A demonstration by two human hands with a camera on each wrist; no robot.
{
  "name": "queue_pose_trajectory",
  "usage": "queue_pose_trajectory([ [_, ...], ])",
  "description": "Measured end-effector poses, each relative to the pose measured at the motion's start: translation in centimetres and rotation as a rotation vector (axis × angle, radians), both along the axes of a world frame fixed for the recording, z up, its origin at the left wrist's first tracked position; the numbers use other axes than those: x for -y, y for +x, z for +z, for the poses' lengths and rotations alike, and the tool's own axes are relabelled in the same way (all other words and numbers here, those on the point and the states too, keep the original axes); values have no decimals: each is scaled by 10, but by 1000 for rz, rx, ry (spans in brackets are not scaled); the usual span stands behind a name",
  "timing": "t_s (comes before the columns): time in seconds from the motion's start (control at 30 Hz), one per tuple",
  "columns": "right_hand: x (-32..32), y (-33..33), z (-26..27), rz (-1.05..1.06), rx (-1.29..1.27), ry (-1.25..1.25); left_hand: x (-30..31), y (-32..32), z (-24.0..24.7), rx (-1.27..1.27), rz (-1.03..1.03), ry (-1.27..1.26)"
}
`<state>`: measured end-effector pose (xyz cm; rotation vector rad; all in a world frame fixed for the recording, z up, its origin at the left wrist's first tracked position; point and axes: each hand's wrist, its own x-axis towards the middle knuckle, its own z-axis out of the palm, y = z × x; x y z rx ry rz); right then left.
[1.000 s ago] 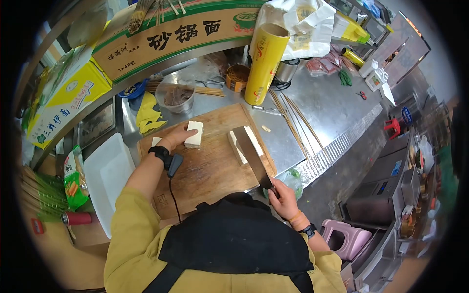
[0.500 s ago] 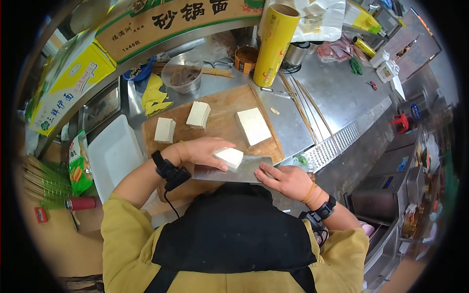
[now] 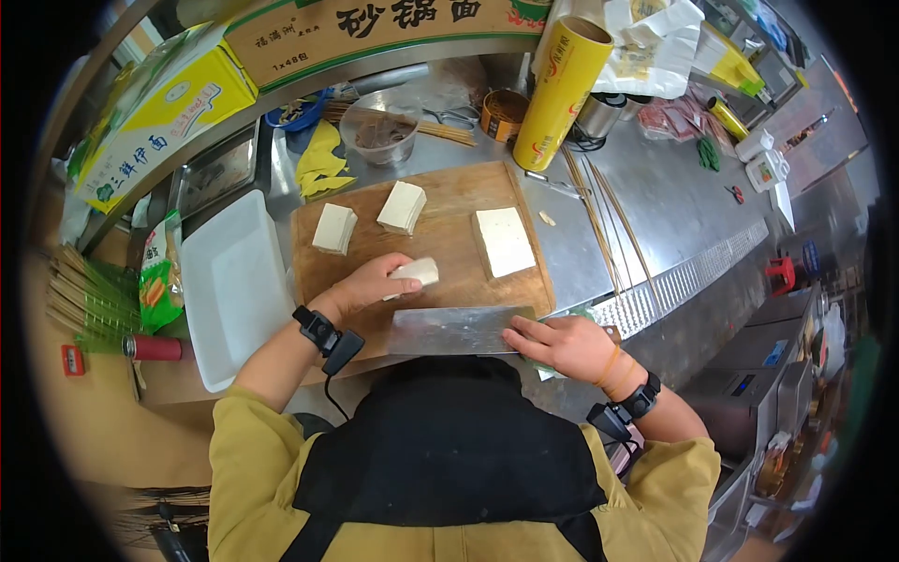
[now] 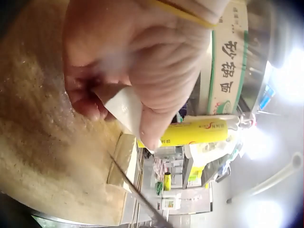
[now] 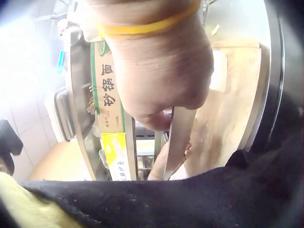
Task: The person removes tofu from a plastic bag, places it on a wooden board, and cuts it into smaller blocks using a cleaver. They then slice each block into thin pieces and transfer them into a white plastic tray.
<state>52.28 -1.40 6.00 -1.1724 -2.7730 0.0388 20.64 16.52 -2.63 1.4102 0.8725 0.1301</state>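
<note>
My left hand (image 3: 368,286) grips a small white tofu piece (image 3: 419,273) between thumb and fingers over the wooden cutting board (image 3: 459,288). In the left wrist view, the tofu (image 4: 126,108) shows partly behind the thumb and palm. At the board's near edge, my right hand (image 3: 567,347) holds a cleaver (image 3: 445,332), its broad blade pointing left with fingers over the blade's handle end. Two cut tofu stacks (image 3: 402,207) stand on the far left of the board. A larger tofu block (image 3: 506,242) sits at the right.
Left of the board lies a white plastic tray (image 3: 201,281). Behind it are a yellow cloth-like item (image 3: 321,161), a clear tub (image 3: 379,139) with dark contents and a tall yellow roll (image 3: 565,92). Long skewers (image 3: 620,220) lie on the steel counter at the right.
My left hand went from a far tofu stack to a piece on the blade, then carried it off, away from me. The cleaver came from the right block to the near edge.
</note>
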Motion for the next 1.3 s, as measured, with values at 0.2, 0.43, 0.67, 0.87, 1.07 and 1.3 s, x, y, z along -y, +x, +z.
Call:
queue_pose_trajectory([
  [0.2,22,22,-43,-313,-440,-260,17,0,-60,-58,388,258],
  [0.43,13,-18,-80,-725,-1064,-788,44,1,-85,-131,494,553],
  [0.67,5,-54,-96,-786,-951,-732,46,-8,-83,77,691,386],
  [0.87,2,-59,-109,-813,-607,-676,56,-33,-61,19,581,657],
  [1.07,2,-69,-111,-798,-482,-562,72,-116,24,2,555,753],
  [1.3,3,-86,-100,-830,-344,-404,98,-174,-5,-656,618,1217],
])
